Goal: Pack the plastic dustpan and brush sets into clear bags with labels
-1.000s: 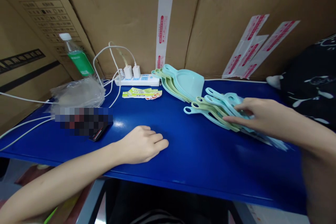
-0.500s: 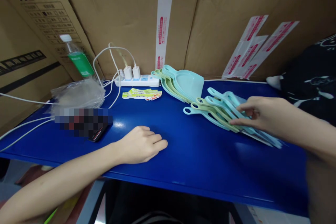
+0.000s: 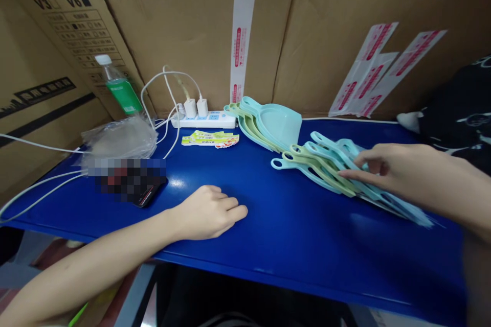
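A fan of several hand brushes (image 3: 320,162) with light blue and green looped handles lies on the right part of the table, pale bristles pointing right. My right hand (image 3: 399,166) is closed over them from the right, thumb against the near handles and fingers curled over the far ones; how many it grips is hidden. Behind them, a stack of dustpans (image 3: 279,121), light blue on top with green among them, rests against the cardboard. My left hand (image 3: 215,213) lies as a loose fist on the table, apart from the brushes, with nothing visible in it.
A white power strip (image 3: 215,120) with plugged chargers and cables stands at the back. Near it lie yellow-green labels (image 3: 210,138). To the left are a plastic bag (image 3: 118,138), a bottle (image 3: 123,93) and a partly blurred dark object (image 3: 150,195). Cardboard (image 3: 184,25) walls the blue table.
The view has shifted slightly, moving the scene a little to the right. My right hand stays at the brushes, whose bristle ends have swung slightly rightward. My left fist has not moved.
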`<state>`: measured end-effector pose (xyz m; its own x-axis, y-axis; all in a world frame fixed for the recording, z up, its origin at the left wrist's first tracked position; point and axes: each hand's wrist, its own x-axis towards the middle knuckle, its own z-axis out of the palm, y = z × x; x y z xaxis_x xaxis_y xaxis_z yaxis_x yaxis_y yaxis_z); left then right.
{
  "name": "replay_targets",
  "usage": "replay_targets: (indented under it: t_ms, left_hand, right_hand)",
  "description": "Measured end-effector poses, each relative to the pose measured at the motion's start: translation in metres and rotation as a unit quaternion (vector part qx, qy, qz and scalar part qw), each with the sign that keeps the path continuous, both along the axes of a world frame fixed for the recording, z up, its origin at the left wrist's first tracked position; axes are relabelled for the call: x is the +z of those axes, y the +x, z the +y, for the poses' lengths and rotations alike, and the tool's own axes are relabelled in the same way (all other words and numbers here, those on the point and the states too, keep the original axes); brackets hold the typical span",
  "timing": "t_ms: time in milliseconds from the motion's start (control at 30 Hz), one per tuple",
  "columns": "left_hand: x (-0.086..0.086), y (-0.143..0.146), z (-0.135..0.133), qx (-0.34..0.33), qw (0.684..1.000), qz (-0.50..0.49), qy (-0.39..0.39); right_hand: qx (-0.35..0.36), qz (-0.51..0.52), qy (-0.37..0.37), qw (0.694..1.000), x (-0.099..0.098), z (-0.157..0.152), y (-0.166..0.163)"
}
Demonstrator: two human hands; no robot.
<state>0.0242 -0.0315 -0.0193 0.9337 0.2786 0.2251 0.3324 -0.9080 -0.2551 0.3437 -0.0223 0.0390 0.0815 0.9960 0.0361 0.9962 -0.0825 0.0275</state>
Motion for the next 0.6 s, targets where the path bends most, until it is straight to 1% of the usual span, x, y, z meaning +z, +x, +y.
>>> replay_targets:
  t_ms: [233, 433, 600]
  left_hand:
    - [0.001, -0.0003, -0.0009, 0.004, 1.0, 0.004, -0.004]
    - [0.0006, -0.0006, -0.0004, -0.001, 1.0, 0.001, -0.003]
    - [-0.0005, -0.0008, 0.0005, -0.001, 1.0, 0.002, -0.005]
  right_hand:
    - [0.02, 0.012, -0.013, 1.0, 0.0005, -0.0004, 0.0001]
    - [0.05, 0.029, 0.019, 0.998, -0.0075, 0.0019, 0.0064]
    - [0.044, 0.058, -0.007, 0.997, -0.0059, 0.0003, 0.0074]
